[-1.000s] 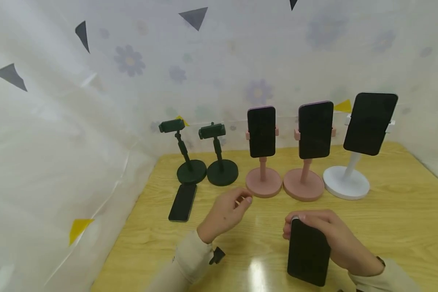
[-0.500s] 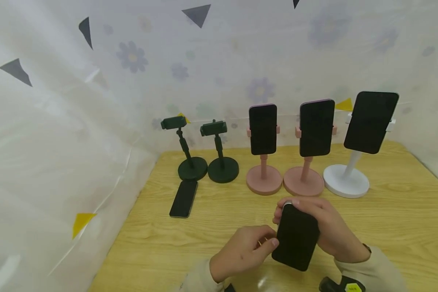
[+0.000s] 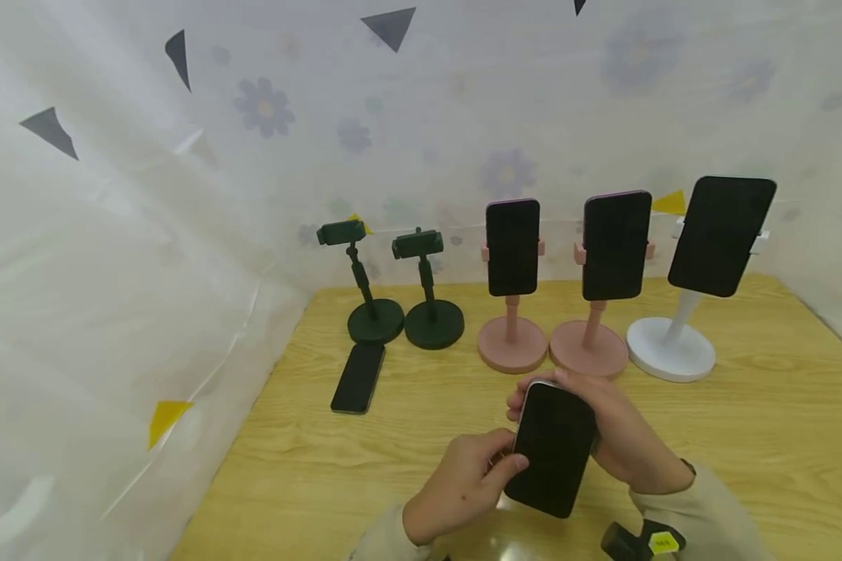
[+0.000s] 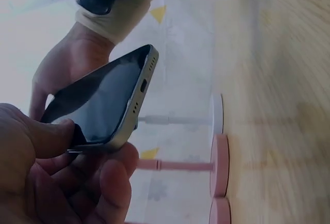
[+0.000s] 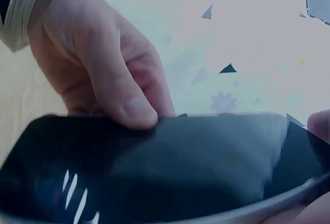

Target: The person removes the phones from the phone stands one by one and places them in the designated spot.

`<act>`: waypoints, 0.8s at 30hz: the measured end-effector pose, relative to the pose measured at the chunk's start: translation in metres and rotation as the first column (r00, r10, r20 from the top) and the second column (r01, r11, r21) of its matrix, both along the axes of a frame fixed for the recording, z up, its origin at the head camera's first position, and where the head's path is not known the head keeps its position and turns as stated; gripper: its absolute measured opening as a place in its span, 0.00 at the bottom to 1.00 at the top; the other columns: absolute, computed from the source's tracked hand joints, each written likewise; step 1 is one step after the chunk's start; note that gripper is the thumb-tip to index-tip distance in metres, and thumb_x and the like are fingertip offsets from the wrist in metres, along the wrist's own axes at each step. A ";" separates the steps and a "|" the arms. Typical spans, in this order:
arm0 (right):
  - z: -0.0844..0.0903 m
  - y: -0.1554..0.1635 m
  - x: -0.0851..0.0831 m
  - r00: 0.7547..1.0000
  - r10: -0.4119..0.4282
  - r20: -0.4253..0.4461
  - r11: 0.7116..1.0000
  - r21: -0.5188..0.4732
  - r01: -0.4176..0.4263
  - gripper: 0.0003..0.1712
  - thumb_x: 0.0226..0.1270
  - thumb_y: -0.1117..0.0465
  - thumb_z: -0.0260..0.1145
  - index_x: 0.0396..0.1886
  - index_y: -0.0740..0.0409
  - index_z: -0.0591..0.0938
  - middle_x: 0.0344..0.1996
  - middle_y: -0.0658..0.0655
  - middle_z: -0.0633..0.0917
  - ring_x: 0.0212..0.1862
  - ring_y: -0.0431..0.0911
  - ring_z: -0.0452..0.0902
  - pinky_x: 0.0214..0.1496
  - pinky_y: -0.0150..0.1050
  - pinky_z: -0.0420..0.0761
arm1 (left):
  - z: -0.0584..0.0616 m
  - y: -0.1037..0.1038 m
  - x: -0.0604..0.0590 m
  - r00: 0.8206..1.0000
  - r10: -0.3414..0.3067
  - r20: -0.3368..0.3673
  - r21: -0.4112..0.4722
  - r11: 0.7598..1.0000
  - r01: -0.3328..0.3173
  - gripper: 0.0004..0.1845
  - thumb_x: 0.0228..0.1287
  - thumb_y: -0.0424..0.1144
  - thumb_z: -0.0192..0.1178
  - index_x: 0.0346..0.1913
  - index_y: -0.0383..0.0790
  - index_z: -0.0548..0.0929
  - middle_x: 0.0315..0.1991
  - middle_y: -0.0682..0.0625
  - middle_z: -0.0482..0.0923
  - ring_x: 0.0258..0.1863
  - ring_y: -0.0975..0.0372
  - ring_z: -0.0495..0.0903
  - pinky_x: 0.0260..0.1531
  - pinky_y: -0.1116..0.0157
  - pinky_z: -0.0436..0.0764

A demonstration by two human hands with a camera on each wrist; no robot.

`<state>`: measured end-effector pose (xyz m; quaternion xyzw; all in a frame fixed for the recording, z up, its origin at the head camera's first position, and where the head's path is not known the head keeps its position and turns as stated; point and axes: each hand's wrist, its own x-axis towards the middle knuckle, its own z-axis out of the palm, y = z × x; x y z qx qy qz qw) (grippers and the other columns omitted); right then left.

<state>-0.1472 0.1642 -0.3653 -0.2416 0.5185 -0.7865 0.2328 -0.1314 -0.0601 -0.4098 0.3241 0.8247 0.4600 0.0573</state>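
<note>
Low over the table's front part, both hands hold one smartphone (image 3: 556, 450) with a dark screen facing up. My left hand (image 3: 463, 483) pinches its lower left edge, thumb on the screen and fingers underneath. The left wrist view shows that thumb on the phone (image 4: 103, 100), whose charging port end points outward. My right hand (image 3: 624, 436) holds the upper end and right side, its fingertips showing past the top left corner. In the right wrist view the phone (image 5: 154, 167) spans the lower half, with the left hand's thumb (image 5: 134, 113) pressing its edge.
Behind stand two dark green phone stands (image 3: 369, 321) (image 3: 433, 323) without phones. Two pink stands (image 3: 512, 344) (image 3: 589, 348) and a white stand (image 3: 670, 349) each carry a phone. Another phone (image 3: 359, 379) lies flat on the wooden table (image 3: 288, 467), before the leftmost stand.
My left hand has moved right and down from near the pink stand and taken hold of the phone's left edge. The right hand has brought the phone left and slightly up.
</note>
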 end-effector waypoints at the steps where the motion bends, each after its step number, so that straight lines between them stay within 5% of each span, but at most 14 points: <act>1: -0.001 0.000 -0.001 1.000 -0.021 -0.008 0.999 0.047 0.021 0.25 0.85 0.55 0.32 0.62 0.53 0.75 0.55 0.48 0.85 0.58 0.41 0.80 0.62 0.38 0.77 | 0.000 -0.002 -0.001 1.000 0.014 -0.004 0.003 1.000 -0.014 0.08 0.74 0.41 0.55 0.39 0.43 0.81 0.22 0.56 0.71 0.20 0.78 0.64 0.21 0.79 0.68; 8: -0.010 0.003 -0.003 0.979 -0.203 -0.036 0.928 0.311 0.204 0.17 0.83 0.53 0.41 0.60 0.48 0.73 0.55 0.41 0.80 0.57 0.39 0.77 0.57 0.38 0.79 | 0.004 -0.035 -0.017 0.984 0.178 0.008 -0.016 0.984 -0.178 0.10 0.76 0.44 0.53 0.41 0.44 0.82 0.23 0.53 0.74 0.19 0.74 0.65 0.22 0.75 0.68; 12: -0.017 0.010 0.000 0.988 -0.156 -0.019 0.936 0.318 0.154 0.16 0.83 0.55 0.42 0.60 0.50 0.72 0.55 0.44 0.78 0.55 0.41 0.78 0.56 0.38 0.80 | 0.003 -0.055 -0.039 0.946 0.324 -0.009 -0.070 0.944 -0.323 0.10 0.77 0.41 0.51 0.36 0.42 0.77 0.21 0.55 0.67 0.18 0.70 0.64 0.21 0.73 0.65; 17: -0.025 0.018 0.006 0.996 -0.085 0.013 0.952 0.296 0.077 0.17 0.84 0.55 0.41 0.61 0.49 0.72 0.56 0.45 0.77 0.54 0.41 0.79 0.57 0.38 0.80 | -0.014 -0.074 -0.075 0.891 0.454 -0.012 -0.138 0.882 -0.452 0.11 0.75 0.38 0.51 0.31 0.39 0.75 0.20 0.54 0.64 0.18 0.64 0.64 0.19 0.70 0.63; 21: -0.028 0.022 0.009 0.996 -0.087 0.031 0.944 0.323 0.073 0.17 0.84 0.54 0.41 0.62 0.50 0.71 0.55 0.45 0.78 0.53 0.41 0.79 0.57 0.38 0.81 | -0.029 -0.083 -0.095 0.855 0.518 0.032 -0.207 0.840 -0.502 0.13 0.75 0.38 0.51 0.28 0.39 0.73 0.19 0.53 0.63 0.18 0.62 0.64 0.20 0.68 0.63; 24: -0.029 0.023 0.010 0.996 -0.086 0.037 0.939 0.337 0.068 0.17 0.84 0.54 0.41 0.62 0.50 0.71 0.55 0.45 0.78 0.53 0.42 0.80 0.56 0.38 0.81 | -0.036 -0.087 -0.104 0.834 0.539 0.117 -0.244 0.830 -0.502 0.14 0.75 0.38 0.50 0.27 0.40 0.71 0.19 0.53 0.63 0.18 0.62 0.63 0.20 0.67 0.63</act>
